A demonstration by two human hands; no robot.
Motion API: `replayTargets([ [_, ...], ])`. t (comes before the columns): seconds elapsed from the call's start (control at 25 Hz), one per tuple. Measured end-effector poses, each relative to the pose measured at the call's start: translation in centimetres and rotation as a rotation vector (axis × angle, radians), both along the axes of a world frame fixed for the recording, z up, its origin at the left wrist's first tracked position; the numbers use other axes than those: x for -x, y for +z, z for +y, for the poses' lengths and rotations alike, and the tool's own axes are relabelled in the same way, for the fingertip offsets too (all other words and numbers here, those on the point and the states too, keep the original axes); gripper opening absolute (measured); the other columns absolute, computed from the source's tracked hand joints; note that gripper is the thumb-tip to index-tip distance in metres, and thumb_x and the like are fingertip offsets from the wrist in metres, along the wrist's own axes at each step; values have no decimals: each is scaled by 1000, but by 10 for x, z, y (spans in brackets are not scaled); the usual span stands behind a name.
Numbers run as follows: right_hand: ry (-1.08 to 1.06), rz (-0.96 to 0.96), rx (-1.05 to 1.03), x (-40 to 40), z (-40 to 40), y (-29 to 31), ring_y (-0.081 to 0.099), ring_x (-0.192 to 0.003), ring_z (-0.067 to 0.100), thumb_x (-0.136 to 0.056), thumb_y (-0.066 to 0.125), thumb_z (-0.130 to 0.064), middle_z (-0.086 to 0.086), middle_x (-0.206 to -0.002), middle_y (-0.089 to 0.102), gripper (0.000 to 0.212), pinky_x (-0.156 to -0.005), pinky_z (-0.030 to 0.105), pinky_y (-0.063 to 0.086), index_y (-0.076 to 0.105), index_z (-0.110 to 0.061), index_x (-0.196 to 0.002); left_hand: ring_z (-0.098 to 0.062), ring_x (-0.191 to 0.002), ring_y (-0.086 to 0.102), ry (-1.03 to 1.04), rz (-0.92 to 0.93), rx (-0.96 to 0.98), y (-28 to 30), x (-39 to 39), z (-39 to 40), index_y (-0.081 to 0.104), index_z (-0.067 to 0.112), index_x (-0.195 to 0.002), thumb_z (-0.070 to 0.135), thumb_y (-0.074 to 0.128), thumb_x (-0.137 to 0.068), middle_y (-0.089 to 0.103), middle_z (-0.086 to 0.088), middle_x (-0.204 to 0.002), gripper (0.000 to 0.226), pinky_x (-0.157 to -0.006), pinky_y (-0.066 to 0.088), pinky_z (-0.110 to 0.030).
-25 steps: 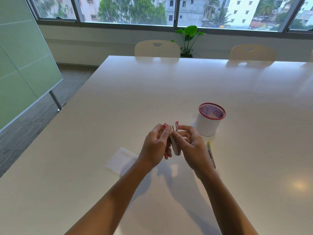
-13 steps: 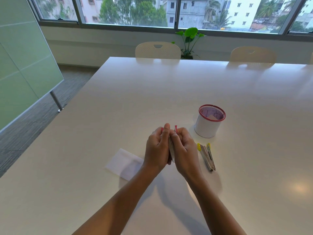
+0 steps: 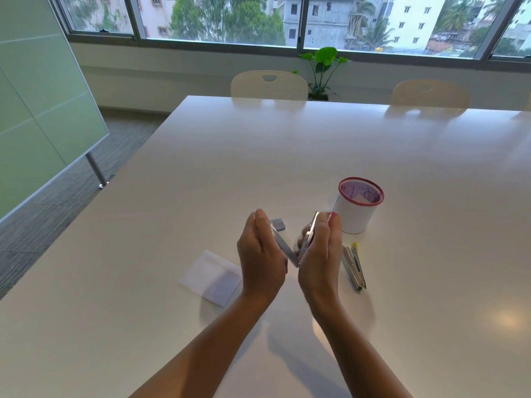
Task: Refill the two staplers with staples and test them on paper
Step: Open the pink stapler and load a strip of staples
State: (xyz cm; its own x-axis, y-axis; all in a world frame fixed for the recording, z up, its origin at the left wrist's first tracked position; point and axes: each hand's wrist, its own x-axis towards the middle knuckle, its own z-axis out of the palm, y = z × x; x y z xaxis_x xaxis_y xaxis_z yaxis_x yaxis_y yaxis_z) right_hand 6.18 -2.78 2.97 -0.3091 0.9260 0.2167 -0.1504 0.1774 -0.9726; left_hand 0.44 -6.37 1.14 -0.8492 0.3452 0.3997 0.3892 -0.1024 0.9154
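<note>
A small metal stapler with pink ends (image 3: 309, 235) is spread open in a V above the table. My left hand (image 3: 261, 257) holds its left arm, and my right hand (image 3: 320, 254) holds its right arm. A small staple box (image 3: 278, 224) lies on the table just beyond my left hand. The second stapler (image 3: 354, 265), metal with yellow ends, lies on the table to the right of my right hand. A white sheet of paper (image 3: 211, 275) lies to the left, near my left wrist.
A white mesh pen cup with a red rim (image 3: 357, 208) stands just beyond my right hand. The white table (image 3: 258, 156) stretches far ahead to two chairs (image 3: 268, 84) and a plant (image 3: 323, 70). A green glass board (image 3: 43, 96) stands left.
My hands have pulled apart and swung the pink stapler open into a V. The staple box behind my left hand has come into sight.
</note>
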Motion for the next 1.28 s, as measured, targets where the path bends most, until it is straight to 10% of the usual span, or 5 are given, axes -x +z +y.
replayTargets([
  [0.12, 2, 1, -32, -1, 0, 4, 51, -58, 2, -102, 34, -37, -1, -68, 46, 28, -52, 18, 44, 43, -17, -84, -25, -58, 56, 3, 38, -28, 4, 1, 0, 36, 34, -74, 41, 29, -103, 44, 9, -63, 31, -55, 54, -46],
  [0.28, 9, -30, -38, -4, 7, 11, 55, -60, -6, -106, 36, -26, -3, -72, 50, 24, -53, 13, 46, 48, -21, -85, -8, -54, 62, -12, 36, -97, 15, 4, -2, 42, 22, -80, 53, 32, -101, 53, 16, -62, 39, -47, 49, -18],
  [0.64, 7, -9, 227, -12, 54, 9, 66, -83, 9, -103, 48, -31, -1, -95, 65, 31, -87, 27, 58, 60, -15, -125, -18, -43, 64, -51, -58, -56, 15, 9, -3, 46, 20, -88, 32, 40, -102, 71, 1, -71, 20, -39, 52, -29],
  [1.28, 168, -35, 162, -30, 87, 19, 73, -80, 13, -97, 60, -23, 8, -96, 77, 26, -70, 20, 56, 57, -8, -118, -25, -45, 52, -695, -347, 269, 0, 22, -10, 70, 0, -92, 19, 37, -106, 66, -15, -65, 41, -43, 44, -25],
])
